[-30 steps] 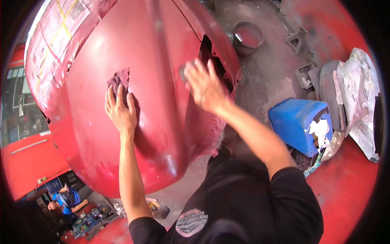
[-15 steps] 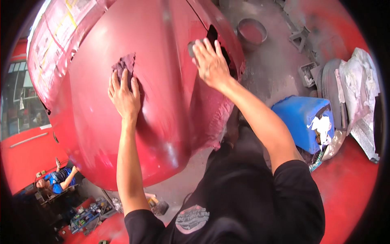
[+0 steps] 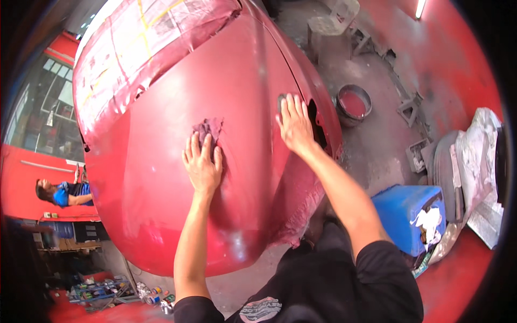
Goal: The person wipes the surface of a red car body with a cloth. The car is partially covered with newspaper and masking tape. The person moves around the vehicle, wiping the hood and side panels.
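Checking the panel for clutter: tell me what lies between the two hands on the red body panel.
Only bare red panel lies between the left hand, flat on a sanding sheet, and the right hand, in the head view.

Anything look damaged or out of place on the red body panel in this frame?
Yes. The red car panel has a ragged, torn-looking lower edge below the right hand. An open hole shows beside that hand. The left hand presses a purplish sanding sheet flat on it.
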